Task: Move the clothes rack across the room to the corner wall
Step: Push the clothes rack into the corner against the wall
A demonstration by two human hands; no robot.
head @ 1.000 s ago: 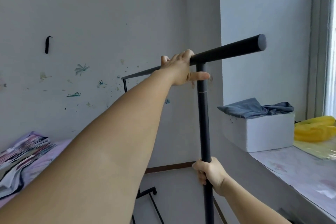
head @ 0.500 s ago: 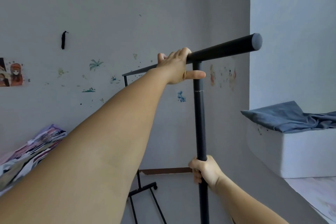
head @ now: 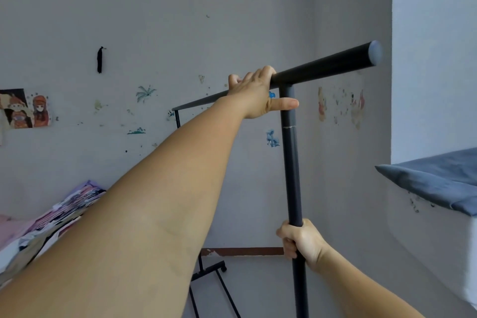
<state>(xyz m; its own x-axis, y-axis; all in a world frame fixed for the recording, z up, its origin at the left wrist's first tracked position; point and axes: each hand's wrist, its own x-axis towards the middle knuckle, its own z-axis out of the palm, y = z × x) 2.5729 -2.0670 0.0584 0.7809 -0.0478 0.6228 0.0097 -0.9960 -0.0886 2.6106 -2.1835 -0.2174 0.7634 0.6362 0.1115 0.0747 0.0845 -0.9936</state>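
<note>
A black metal clothes rack (head: 291, 162) stands right in front of me, bare of clothes. Its top bar runs from the near right end back to a far post by the wall. My left hand (head: 255, 93) is wrapped over the top bar just left of the near upright, thumb stretched across the post. Lower down, my right hand (head: 300, 240) grips the near upright at about waist height. The wheeled foot of the far end (head: 210, 270) shows near the floor. The corner of the two walls (head: 312, 33) lies just behind the rack.
A bed with patterned bedding (head: 51, 217) is at the lower left. On the right a white ledge (head: 438, 235) juts out, with a grey-blue cloth (head: 438, 178) on it. Stickers and a picture (head: 24, 108) dot the back wall. A brown skirting strip (head: 242, 251) runs along its foot.
The view has swung left: the ledge and cloth slid toward the right edge, the window and yellow item left view, and the wall picture came in. Both hands keep their grips.
</note>
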